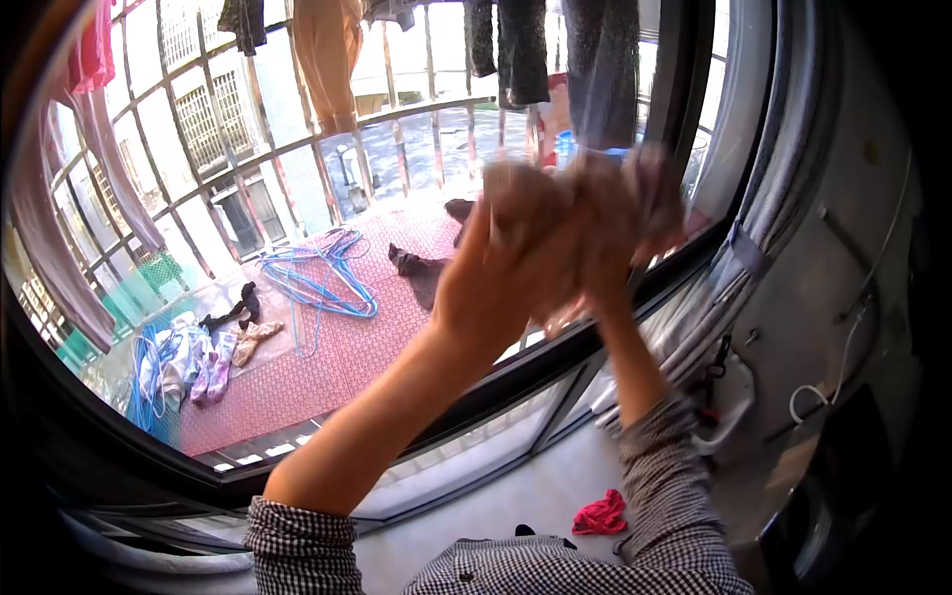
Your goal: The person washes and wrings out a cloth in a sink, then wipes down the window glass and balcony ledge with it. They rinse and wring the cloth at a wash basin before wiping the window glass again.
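Observation:
Both my hands are raised close together in front of the window opening, smeared by motion. My left hand (506,268) is closed on a bunched brownish cloth (526,198), perhaps a small garment such as a sock; the blur hides its kind. Right beside it, my right hand (603,253) also grips the cloth, with a darker bunched part at its far side. The fingers overlap, so I cannot tell exactly where each one holds. Beyond my left hand, dark socks (421,273) lie on the red patterned mat (327,382).
Blue wire hangers (322,283) lie on the mat, near a pile of light-coloured clothes (178,357) and purple-white socks (213,367). Trousers (600,69) and a tan garment (327,59) hang above. A black window frame (436,421) runs below my arms. A red cloth (600,513) lies on the floor.

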The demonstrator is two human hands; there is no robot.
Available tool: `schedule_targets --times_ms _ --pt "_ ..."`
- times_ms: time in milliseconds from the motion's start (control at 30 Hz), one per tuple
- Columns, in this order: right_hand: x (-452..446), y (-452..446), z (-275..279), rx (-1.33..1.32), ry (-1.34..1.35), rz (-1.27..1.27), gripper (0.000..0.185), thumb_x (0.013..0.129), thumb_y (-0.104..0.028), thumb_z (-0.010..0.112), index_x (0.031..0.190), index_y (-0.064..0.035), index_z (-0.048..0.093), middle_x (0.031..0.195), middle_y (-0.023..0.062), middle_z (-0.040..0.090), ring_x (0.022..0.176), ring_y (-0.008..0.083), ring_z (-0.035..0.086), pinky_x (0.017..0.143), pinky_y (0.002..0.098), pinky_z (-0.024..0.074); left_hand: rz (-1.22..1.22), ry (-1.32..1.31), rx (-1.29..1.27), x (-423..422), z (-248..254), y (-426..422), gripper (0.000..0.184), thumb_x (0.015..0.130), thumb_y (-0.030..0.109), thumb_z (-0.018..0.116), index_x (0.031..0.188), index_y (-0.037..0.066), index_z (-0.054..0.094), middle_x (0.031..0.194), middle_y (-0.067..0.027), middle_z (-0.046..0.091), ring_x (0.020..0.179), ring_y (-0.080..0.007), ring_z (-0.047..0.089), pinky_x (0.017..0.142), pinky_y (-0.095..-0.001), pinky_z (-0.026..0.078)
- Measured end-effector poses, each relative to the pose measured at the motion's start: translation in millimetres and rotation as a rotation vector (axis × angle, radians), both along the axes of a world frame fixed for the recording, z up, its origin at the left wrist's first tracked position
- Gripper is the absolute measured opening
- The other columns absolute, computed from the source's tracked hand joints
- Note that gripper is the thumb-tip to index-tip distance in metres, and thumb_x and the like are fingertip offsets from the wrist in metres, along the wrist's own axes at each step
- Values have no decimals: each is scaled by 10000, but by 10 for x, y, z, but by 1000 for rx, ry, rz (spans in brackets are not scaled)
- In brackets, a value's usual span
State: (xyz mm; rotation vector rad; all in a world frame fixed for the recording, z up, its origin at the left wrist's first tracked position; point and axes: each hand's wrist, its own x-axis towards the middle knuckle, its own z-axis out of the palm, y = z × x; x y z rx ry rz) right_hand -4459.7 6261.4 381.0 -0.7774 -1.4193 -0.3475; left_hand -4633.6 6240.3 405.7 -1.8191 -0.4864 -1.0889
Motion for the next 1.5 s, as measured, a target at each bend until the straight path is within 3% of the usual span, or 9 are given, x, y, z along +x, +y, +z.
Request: schedule_targets --times_ms 167,367,533,900,1167,1200,1333,1433,1500 --pt "-1041 -181 -2286 -485 156 166 908 711 -265 754 1350 95 218 1346 230 357 1262 313 371 1059 390 286 -29 67 -473 -1127 -1179 -467 418 770 203 637 1163 82 562 1185 -92 513 1045 -317 512 886 -473 400" --pt "-2383 -815 -641 272 -189 405 537 862 -434 526 1276 -93 482 1142 110 572 1036 209 567 880 377 448 -159 -802 -505 -2343 -1554 -1057 756 743 363 716 1251 -80 372 1231 -183 413 1162 -315 417 962 -401 363" --pt "-2715 -537 -262 101 -523 630 567 881 -374 515 1381 -149 370 1341 164 408 1226 289 420 1038 427 323 38 -788 -179 -2525 -760 -918 571 780 304 686 1181 -40 468 1130 -197 493 1079 -331 481 915 -423 400" --pt "-90 -41 -1078 -71 -64 -17 242 889 -188 550 1042 -1 570 1039 88 571 1043 240 518 948 376 381 17 -24 -381 95 -1442 -92 472 831 277 499 1287 156 485 1189 -28 556 1067 -200 531 873 -381 427" --pt "-1206 -671 -2637 -524 -281 -399 416 878 -294 594 1203 -70 462 1253 133 450 1225 257 404 1037 451 329 139 -234 -766 -1139 -2296 -798 562 857 274 556 1386 212 377 1182 -55 552 1115 -251 496 953 -418 341" --pt "-1637 -810 -2610 -510 220 193 511 810 -293 658 1217 -60 453 1202 153 456 1139 299 436 989 455 333 232 -299 -778 -1382 -2364 -915 621 847 282 580 1410 201 331 1180 -82 549 1115 -274 492 948 -425 340" --pt "-2637 -1112 -2298 -567 -226 147 459 800 -218 619 1164 24 478 1112 237 464 1047 380 463 856 482 378 353 -602 -601 -2280 -2438 -1314 721 829 221 636 1419 72 248 1220 -152 423 1209 -310 378 998 -412 348" --pt "-3166 -1117 -1707 -355 -86 1016 319 885 -88 478 1195 -9 488 1230 157 492 1064 273 527 905 396 421 -112 -1072 -537 -2473 -2006 -1406 605 852 141 595 1364 -18 315 1315 -138 393 1231 -248 370 1008 -388 359" --pt "-3359 -926 -1399 30 -401 706 316 909 -55 443 1218 -13 494 1272 131 498 1097 224 529 935 367 414 295 -837 -629 -3183 -2500 -1472 590 816 94 611 1342 -16 368 1331 -143 410 1194 -236 424 985 -357 386"
